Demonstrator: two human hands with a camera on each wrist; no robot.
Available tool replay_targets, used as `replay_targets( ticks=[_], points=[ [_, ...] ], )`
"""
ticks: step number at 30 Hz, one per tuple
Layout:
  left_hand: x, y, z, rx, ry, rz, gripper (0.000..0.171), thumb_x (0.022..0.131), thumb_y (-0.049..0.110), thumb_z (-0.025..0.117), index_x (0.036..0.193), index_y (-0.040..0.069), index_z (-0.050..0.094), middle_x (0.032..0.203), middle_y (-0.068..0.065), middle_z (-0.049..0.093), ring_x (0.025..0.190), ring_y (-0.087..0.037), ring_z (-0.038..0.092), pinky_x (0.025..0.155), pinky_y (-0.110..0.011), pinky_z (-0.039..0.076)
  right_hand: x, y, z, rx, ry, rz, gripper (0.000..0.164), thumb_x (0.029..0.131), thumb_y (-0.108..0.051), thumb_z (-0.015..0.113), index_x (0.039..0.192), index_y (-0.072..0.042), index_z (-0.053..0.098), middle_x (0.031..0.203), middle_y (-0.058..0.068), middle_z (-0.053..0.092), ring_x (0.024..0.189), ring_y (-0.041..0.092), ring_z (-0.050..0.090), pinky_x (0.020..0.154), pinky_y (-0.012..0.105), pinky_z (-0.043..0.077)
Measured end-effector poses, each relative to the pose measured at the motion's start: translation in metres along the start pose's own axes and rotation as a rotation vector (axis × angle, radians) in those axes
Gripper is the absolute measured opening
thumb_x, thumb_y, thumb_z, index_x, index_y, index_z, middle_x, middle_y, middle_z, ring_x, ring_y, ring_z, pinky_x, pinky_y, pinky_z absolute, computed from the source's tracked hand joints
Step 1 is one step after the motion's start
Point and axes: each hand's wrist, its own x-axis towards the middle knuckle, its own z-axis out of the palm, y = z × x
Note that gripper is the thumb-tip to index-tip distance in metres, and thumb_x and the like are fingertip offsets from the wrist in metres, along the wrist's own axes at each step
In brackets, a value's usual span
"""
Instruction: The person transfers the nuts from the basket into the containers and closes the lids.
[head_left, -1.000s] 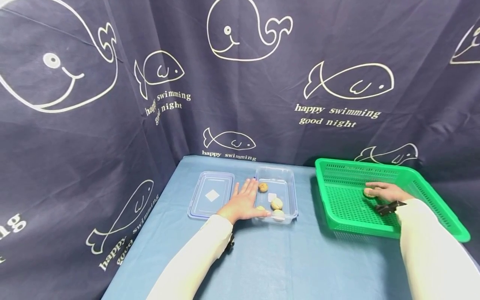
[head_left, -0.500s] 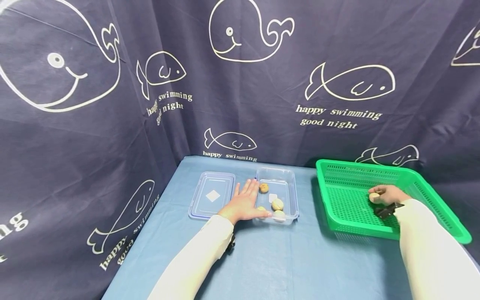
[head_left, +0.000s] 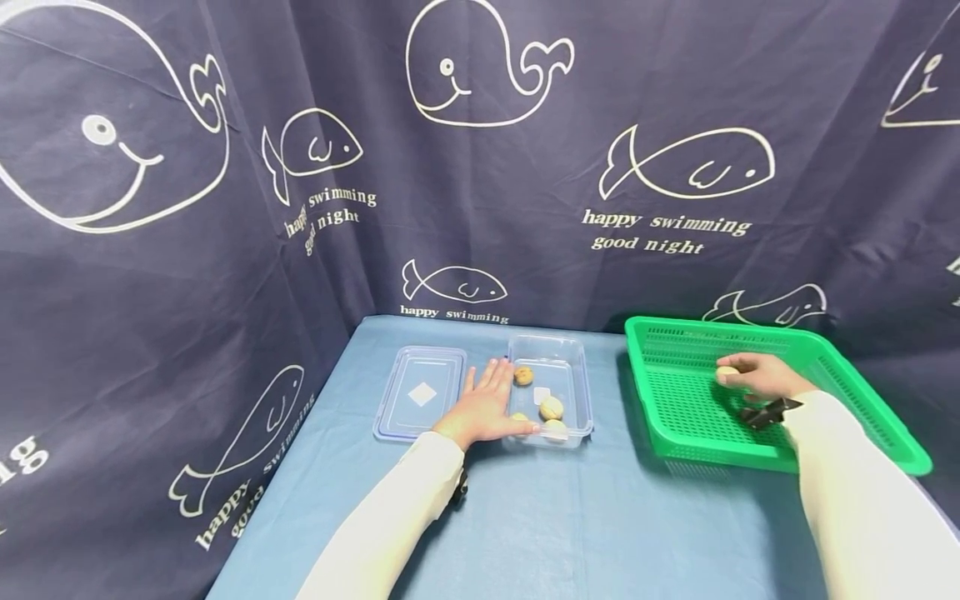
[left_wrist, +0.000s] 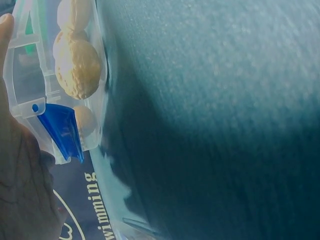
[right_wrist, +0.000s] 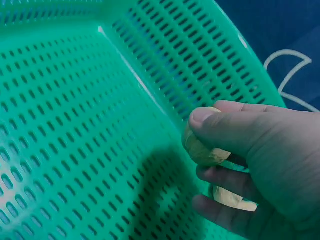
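My left hand (head_left: 483, 408) lies flat with fingers spread along the left side of a clear plastic food container (head_left: 589, 400), the thumb across its near rim. Several walnuts (head_left: 551, 407) sit inside that container; in the left wrist view some walnuts (left_wrist: 77, 67) show through its wall, beside a blue clip (left_wrist: 62, 131). Over the green plastic basket (head_left: 678, 417), my right hand (head_left: 767, 377) pinches a walnut (right_wrist: 202, 147) between thumb and fingers. A second walnut (right_wrist: 232, 197) shows between the lower fingers of that hand, partly hidden by them.
Left of the container lies its clear lid (head_left: 444, 379) with a white label, flat on the blue tablecloth (head_left: 517, 533). A dark curtain (head_left: 525, 208) printed with whales and fish hangs behind and to the left of the table.
My right hand has shifted within the basket, first a little right, then back left and up, holding the walnut. The left hand stays on the container.
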Motion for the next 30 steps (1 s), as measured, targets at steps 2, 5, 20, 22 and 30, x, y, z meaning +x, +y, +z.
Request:
replay_targets(
  ticks=[2,5,20,22,30],
  points=[
    [-0.001,0.0,0.0,0.0,0.002,-0.002,0.122,0.079,0.084,0.053,0.162,0.005,0.013,0.169,-0.013,0.011,0.156,-0.028,0.004,0.123,-0.056,0.002,0.001,-0.006,0.002,0.016,0.001,-0.008,0.059,0.102,-0.024,0.063,0.142,0.015,0.043,0.135,0.039,0.052,0.101,0.014,0.065,0.079,0.047,0.06],
    [-0.001,0.0,0.0,0.002,0.005,0.001,0.121,0.079,0.084,0.053,0.162,0.005,0.013,0.169,-0.013,0.011,0.156,-0.028,0.004,0.123,-0.056,0.002,0.002,-0.017,0.004,0.035,0.01,-0.013,0.06,0.102,-0.024,0.063,0.143,0.014,0.043,0.136,0.037,0.053,0.096,0.003,0.063,0.081,0.045,0.06],
    [-0.001,-0.002,0.003,-0.066,0.019,0.02,0.122,0.079,0.082,0.056,0.162,0.003,0.014,0.169,-0.015,0.011,0.156,-0.031,0.004,0.122,-0.058,-0.002,0.009,-0.072,0.015,0.146,0.047,-0.092,0.057,0.101,-0.025,0.064,0.142,0.011,0.048,0.134,0.033,0.058,0.096,-0.002,0.063,0.081,0.039,0.059],
    [-0.001,-0.001,0.002,-0.049,0.021,0.019,0.121,0.08,0.081,0.057,0.162,0.003,0.015,0.169,-0.015,0.013,0.156,-0.03,0.005,0.122,-0.059,0.0,0.01,-0.078,0.017,0.155,0.052,-0.102,0.056,0.101,-0.025,0.064,0.142,0.01,0.048,0.133,0.031,0.059,0.097,-0.002,0.062,0.08,0.038,0.058],
    [-0.001,0.001,0.001,-0.032,0.023,0.009,0.12,0.079,0.082,0.056,0.162,0.005,0.016,0.169,-0.014,0.014,0.156,-0.029,0.006,0.123,-0.057,0.001,0.016,-0.103,0.028,0.227,0.044,-0.122,0.058,0.1,-0.024,0.067,0.144,0.007,0.047,0.137,0.028,0.058,0.101,-0.001,0.063,0.087,0.041,0.058]
  ],
)
